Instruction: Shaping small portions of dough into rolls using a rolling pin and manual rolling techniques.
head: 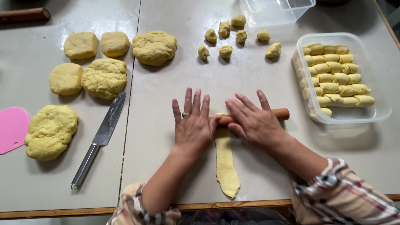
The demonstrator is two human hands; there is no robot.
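1. A pale grey tabletop (pixel 175 166) with a wooden front edge fills the view; a seam runs down it left of the middle.
2. The left hand (pixel 192 125) lies flat, fingers spread and straight, its palm pressing on the left part of a thin brown wooden rolling pin (pixel 280 113); its grip is wide, closed around nothing.
3. The right hand (pixel 254 121) also lies flat on the pin, fingers stretched toward the left hand; its grip is wide too, only pressing down.
4. The pin lies crosswise under both palms, with its right end showing beyond the right hand.
5. A long flat strip of yellow dough (pixel 226 164) lies on the tabletop between the two forearms, its top end under the pin in the gap between the hands, its rounded tip near the front edge.
6. Seven small yellow dough balls (pixel 225 51) sit scattered well beyond the hands.
7. A clear plastic tub (pixel 377 112) to the right holds rows of rolled yellow dough pieces (pixel 335 79).
8. To the left lie six large yellow dough lumps (pixel 104 78), a steel knife (pixel 100 137) and a pink plastic scraper (pixel 12 128).
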